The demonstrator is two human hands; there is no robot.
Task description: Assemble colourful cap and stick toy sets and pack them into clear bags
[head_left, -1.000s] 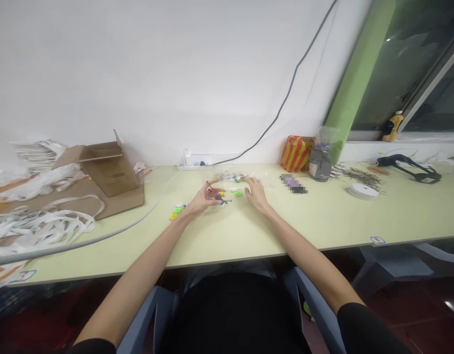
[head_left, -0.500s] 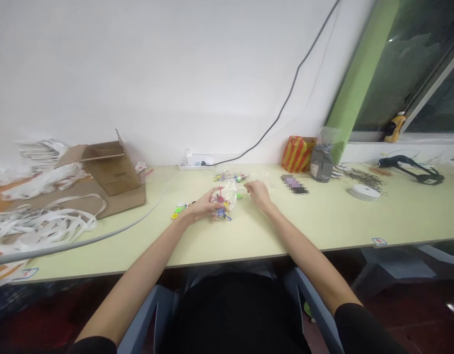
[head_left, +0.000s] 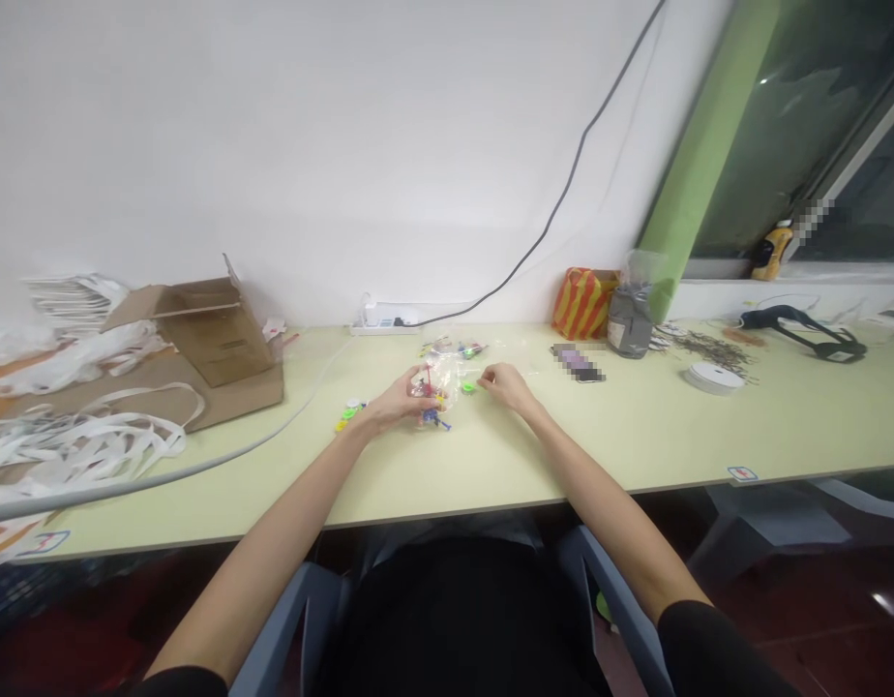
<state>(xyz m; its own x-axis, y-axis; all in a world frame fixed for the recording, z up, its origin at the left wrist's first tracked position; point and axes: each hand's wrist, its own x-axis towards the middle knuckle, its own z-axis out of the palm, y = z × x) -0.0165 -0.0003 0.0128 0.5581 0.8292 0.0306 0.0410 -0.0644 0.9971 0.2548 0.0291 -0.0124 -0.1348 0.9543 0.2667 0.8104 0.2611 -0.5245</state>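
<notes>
Two hands on my feed: left hand [head_left: 395, 400] clenches a clear plastic bag [head_left: 451, 373] of coloured plastic pieces [head_left: 433, 418]; right hand [head_left: 509, 388] looks empty, just beside a green piece [head_left: 468, 387]; loose discs [head_left: 351, 413] lie outside the bag on the desk [head_left: 636, 426].

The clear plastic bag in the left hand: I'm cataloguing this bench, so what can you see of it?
The clear plastic bag is thin, glossy, transparent film, crumpled and bunched. The left hand holds it with curled fingers, just above the pale green tabletop. Small red, yellow and blue pieces seem to sit inside it, though the glare makes this hard to confirm. Its opening cannot be made out. The right hand is close by, to its right.
</notes>
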